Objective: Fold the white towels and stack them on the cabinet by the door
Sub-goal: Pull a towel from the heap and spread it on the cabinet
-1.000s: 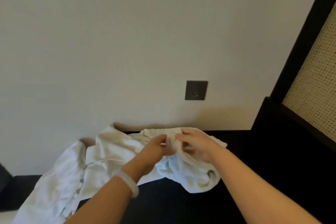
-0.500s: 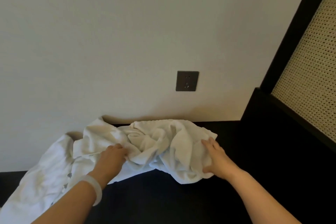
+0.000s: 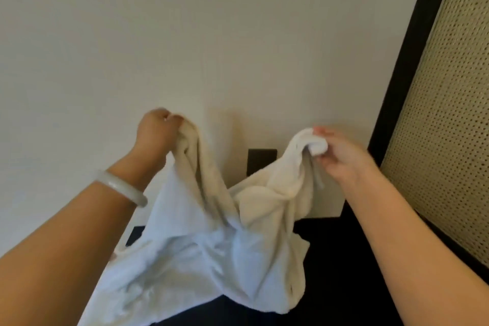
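Above the black cabinet top [image 3: 344, 259], in front of the cream-painted wall [image 3: 185, 34], a crumpled white terry-cloth towel [image 3: 211, 241] hangs in the air between two raised hands. The left hand [image 3: 156, 132] has its fingers curled tightly round a bunched corner at the upper left of the cloth. The right hand [image 3: 336, 153] pinches another gathered corner between thumb and fingers at about the same height, well apart from the first. Between the two grips the top edge sags in a deep dip, so the fabric forms two peaks with twisted ropes of cloth running down from each. The upper folds look warm cream in the room light, while the lower part reads cooler, almost bluish white, and is heavily creased. Its bottom drapes down toward the dark surface at the lower left, where more white cloth spreads out of view; whether that is the same towel or another I cannot tell. A pale, translucent stone-like bangle [image 3: 120, 186] sits on the left wrist. Behind the sagging edge a dark rectangular wall plate [image 3: 260, 160] shows partly, and at the right a woven cane panel [image 3: 444, 114] stands in a black frame [image 3: 403, 74].
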A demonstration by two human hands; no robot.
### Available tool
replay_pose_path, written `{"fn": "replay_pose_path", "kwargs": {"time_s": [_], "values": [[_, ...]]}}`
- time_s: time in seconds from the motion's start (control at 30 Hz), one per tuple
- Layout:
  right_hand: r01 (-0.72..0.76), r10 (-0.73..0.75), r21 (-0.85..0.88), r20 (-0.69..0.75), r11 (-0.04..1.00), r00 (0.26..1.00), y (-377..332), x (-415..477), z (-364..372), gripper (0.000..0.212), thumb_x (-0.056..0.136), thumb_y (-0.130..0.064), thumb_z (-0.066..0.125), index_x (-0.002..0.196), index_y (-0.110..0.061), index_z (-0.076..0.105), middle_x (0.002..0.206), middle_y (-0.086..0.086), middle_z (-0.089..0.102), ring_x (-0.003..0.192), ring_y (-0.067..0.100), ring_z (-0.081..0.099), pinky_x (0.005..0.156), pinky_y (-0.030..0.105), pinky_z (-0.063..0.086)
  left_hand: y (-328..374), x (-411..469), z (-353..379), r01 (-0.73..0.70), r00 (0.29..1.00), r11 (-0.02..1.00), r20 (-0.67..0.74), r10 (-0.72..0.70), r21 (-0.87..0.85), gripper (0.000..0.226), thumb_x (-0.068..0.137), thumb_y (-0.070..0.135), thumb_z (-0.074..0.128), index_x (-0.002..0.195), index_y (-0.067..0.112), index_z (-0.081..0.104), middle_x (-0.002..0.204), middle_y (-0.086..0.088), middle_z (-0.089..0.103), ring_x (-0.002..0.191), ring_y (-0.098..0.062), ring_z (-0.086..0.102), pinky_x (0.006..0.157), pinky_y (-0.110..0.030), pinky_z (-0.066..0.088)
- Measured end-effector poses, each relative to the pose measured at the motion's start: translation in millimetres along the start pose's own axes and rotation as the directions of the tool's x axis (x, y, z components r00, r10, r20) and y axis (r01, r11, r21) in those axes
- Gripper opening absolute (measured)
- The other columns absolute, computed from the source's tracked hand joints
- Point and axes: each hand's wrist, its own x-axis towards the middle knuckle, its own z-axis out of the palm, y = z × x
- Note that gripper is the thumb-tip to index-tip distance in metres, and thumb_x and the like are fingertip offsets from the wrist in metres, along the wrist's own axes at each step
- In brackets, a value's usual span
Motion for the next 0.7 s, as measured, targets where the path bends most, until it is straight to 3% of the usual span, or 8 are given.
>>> {"fn": "replay_pose_path", "kwargs": {"time_s": [0.1, 0.23, 0.37, 0.43, 0.5, 0.57, 0.63, 0.7], "values": [[0.15, -0.154, 0.051, 0.092, 0.987, 0.984, -20, -22, 39, 0.014, 0.096, 0.003, 0.054, 0.097, -0.007, 0.065, 0.087, 0.008, 0.07, 0.078, 0.015, 0.068, 0.062, 0.022, 0.058, 24, 6, -4, -0.043, 0.995, 0.995, -0.091, 0.034, -0.095, 0.016, 0.095, 0.015, 0.049, 0.082, 0.009, 0.057, 0.074, -0.004, 0.054, 0.065, -0.017, 0.049, 0.059, -0.03, 0.04], [0.054, 0.016, -0.243, 0.279, 0.969, 0.96, 43, -30, 37, 0.034, 0.093, 0.016, 0.047, 0.111, -0.01, 0.059, 0.098, 0.009, 0.065, 0.088, 0.019, 0.063, 0.075, 0.026, 0.057, -37, -18, 13, 0.094, 0.996, 0.995, -0.004, -0.094, 0.042, 0.013, 0.097, 0.015, 0.052, 0.089, 0.008, 0.06, 0.08, -0.007, 0.059, 0.076, -0.026, 0.056, 0.067, -0.033, 0.044], [-0.179, 0.51, -0.816, 0.158, 0.55, 0.846, 127, -23, -27, 0.032, 0.096, 0.006, 0.053, 0.123, -0.01, 0.062, 0.112, 0.01, 0.063, 0.095, 0.019, 0.062, 0.08, 0.028, 0.056, -146, -78, 30, 0.407, 0.848, 0.879, 0.254, -0.465, 0.25, 0.02, 0.092, 0.02, 0.067, 0.079, 0.008, 0.057, 0.08, -0.014, 0.062, 0.079, -0.031, 0.061, 0.082, -0.045, 0.055], [-0.121, 0.404, -0.907, 0.058, 0.403, 0.913, 153, -16, -61, 0.025, 0.095, 0.003, 0.055, 0.111, -0.013, 0.066, 0.116, 0.007, 0.064, 0.103, 0.02, 0.062, 0.086, 0.032, 0.055, -180, -113, 31, 0.525, 0.743, 0.813, 0.329, -0.582, 0.252, 0.029, 0.087, 0.026, 0.073, 0.077, 0.011, 0.051, 0.073, -0.008, 0.058, 0.072, -0.026, 0.059, 0.081, -0.051, 0.056], [-0.051, 0.179, -0.947, 0.008, 0.319, 0.984, 167, -8, -84, 0.027, 0.094, 0.0, 0.056, 0.108, -0.02, 0.067, 0.117, 0.005, 0.064, 0.109, 0.021, 0.061, 0.094, 0.036, 0.053, -194, -147, 28, 0.607, 0.669, 0.747, 0.332, -0.665, 0.272, 0.036, 0.086, 0.034, 0.075, 0.09, 0.01, 0.049, 0.085, -0.008, 0.059, 0.077, -0.023, 0.059, 0.068, -0.04, 0.053], [0.023, 0.069, -0.981, 0.037, 0.191, 0.997, 172, 2, -96, 0.033, 0.092, -0.005, 0.06, 0.122, -0.02, 0.062, 0.128, 0.003, 0.058, 0.116, 0.021, 0.056, 0.097, 0.033, 0.047, -204, -173, 28, 0.672, 0.623, 0.692, 0.302, -0.721, 0.265, 0.041, 0.083, 0.04, 0.077, 0.083, 0.006, 0.054, 0.074, -0.004, 0.055, 0.067, -0.017, 0.053, 0.058, -0.027, 0.041], [0.076, 0.126, -0.996, 0.081, 0.05, 0.989, 175, 15, -103, 0.054, 0.091, -0.01, 0.064, 0.142, -0.018, 0.047, 0.145, 0.003, 0.046, 0.131, 0.023, 0.046, 0.105, 0.032, 0.04, -207, -192, 34, 0.697, 0.605, 0.67, 0.291, -0.741, 0.254, 0.053, 0.075, 0.052, 0.078, 0.08, 0.002, 0.063, 0.061, 0.001, 0.044, 0.057, -0.013, 0.044, 0.056, -0.026, 0.034], [0.052, 0.282, -0.998, 0.059, 0.031, 0.958, 175, 27, -105, 0.073, 0.09, -0.016, 0.068, 0.153, -0.018, 0.032, 0.155, 0.004, 0.036, 0.14, 0.024, 0.037, 0.112, 0.036, 0.034, -203, -205, 44, 0.688, 0.618, 0.67, 0.259, -0.742, 0.28, 0.068, 0.068, 0.061, 0.079, 0.093, 0.001, 0.058, 0.075, -0.001, 0.051, 0.071, -0.016, 0.052, 0.065, -0.028, 0.039]]}}
